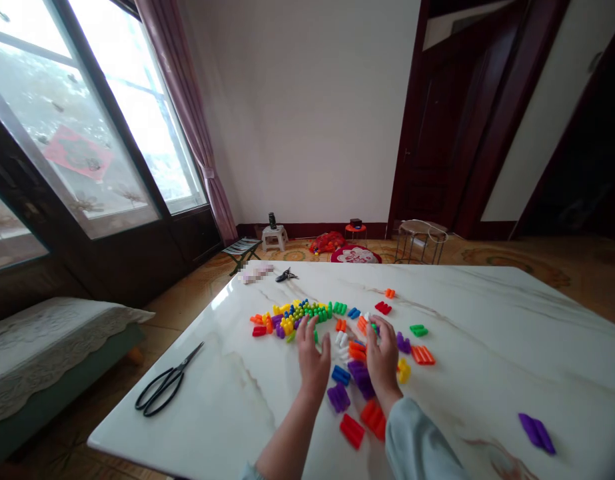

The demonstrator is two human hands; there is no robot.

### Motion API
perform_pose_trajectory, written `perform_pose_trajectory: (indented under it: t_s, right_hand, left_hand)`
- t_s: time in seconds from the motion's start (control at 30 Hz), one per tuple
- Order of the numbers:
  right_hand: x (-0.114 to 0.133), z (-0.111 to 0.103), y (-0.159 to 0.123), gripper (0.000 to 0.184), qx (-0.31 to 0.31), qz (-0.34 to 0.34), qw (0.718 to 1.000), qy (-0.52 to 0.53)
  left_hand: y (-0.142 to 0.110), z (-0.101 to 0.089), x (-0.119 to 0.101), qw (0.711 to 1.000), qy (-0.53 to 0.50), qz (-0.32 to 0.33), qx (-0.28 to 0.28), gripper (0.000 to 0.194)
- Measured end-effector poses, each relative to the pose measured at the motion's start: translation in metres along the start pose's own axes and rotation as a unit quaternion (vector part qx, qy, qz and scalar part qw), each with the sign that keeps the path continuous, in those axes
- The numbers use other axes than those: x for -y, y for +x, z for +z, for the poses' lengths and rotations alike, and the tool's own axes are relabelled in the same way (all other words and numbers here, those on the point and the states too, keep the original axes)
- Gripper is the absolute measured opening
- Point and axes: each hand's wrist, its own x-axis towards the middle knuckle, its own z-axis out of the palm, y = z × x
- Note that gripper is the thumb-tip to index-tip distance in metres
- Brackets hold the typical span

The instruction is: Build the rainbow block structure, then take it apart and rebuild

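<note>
While a multicoloured row of plastic building blocks (300, 311) lies near the centre of the frame, the head view shows loose plastic pieces (341, 375) scattered around both hands on the white marbled bench (227, 413). Just below centre, the left hand (314, 360) has its grip spread, thumb away from the fingers, at the near edge of the row. The right hand (384, 353), right of centre, curls beside an orange piece (362, 325); whether its grip pinches anything I cannot tell, since the hand covers some of the pieces. A purple piece (538, 433) lies well apart at lower right. Black-handled scissors (162, 388) lie at lower left, and dark pliers (286, 275) rest by the bench's far edge, near a pixelated item (256, 272). At upper left, a pink sheet (78, 152) on the window bears markings too blurred to read. Beyond the bench, mid-frame, a white stool (274, 239) carries a dark cylinder (272, 220), and an orange stool (356, 229) carries a dark box (356, 223) whose contents are hidden.
</note>
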Motion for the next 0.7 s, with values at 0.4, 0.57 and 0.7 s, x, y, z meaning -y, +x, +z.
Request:
perform_pose_trajectory:
  t_s: [0.4,0.57,0.7]
  right_hand:
    - [-0.035,0.130,0.048,0.032,0.245,0.015,0.964,-0.100]
    - [-0.010,0.138,-0.004,0.030,0.218,-0.041,0.964,-0.149]
    - [0.019,0.132,-0.038,0.027,0.172,-0.001,0.973,-0.153]
  left_hand:
    - [0.050,-0.016,0.076,0.994,0.100,-0.035,0.001,0.053]
    - [0.042,0.002,0.074,0.995,0.089,-0.045,-0.005,0.034]
    - [0.035,0.004,0.073,0.995,0.047,-0.072,-0.042,0.036]
